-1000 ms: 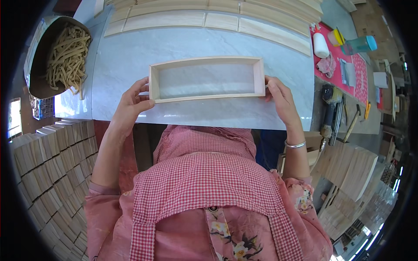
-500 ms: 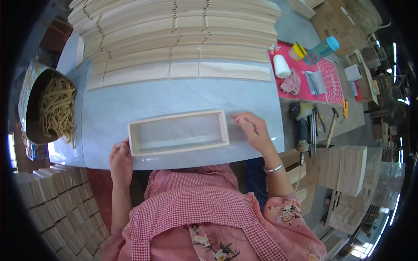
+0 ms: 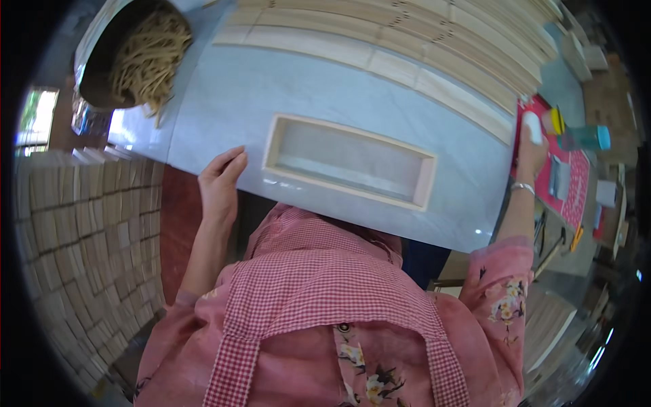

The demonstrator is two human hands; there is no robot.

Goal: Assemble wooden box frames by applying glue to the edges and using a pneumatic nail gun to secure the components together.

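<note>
A pale wooden rectangular frame (image 3: 349,192) lies on the grey-white tabletop in front of me, and the tabletop surface shows through its middle. My left hand (image 3: 220,178) is by the table's front edge, left of the frame and apart from it. Its fingers are loosely curled against the thumb, with nothing visible in them. Out to the right, my right hand (image 3: 532,156) is closed around a white bottle (image 3: 532,126) at the pink mat (image 3: 575,193). The hand hides the lower part of the bottle.
Rows of thin wooden slats (image 3: 400,68) cover the far side of the table. A bin of wood strips (image 3: 152,61) stands at far left. Beside the bottle are a yellow cup (image 3: 555,121) and a teal bottle (image 3: 586,138). Stacked wood blocks (image 3: 88,230) fill the lower left.
My right hand has moved right from beside the frame to the white bottle and closed on it. My left hand has come off the frame's left end. The view has turned.
</note>
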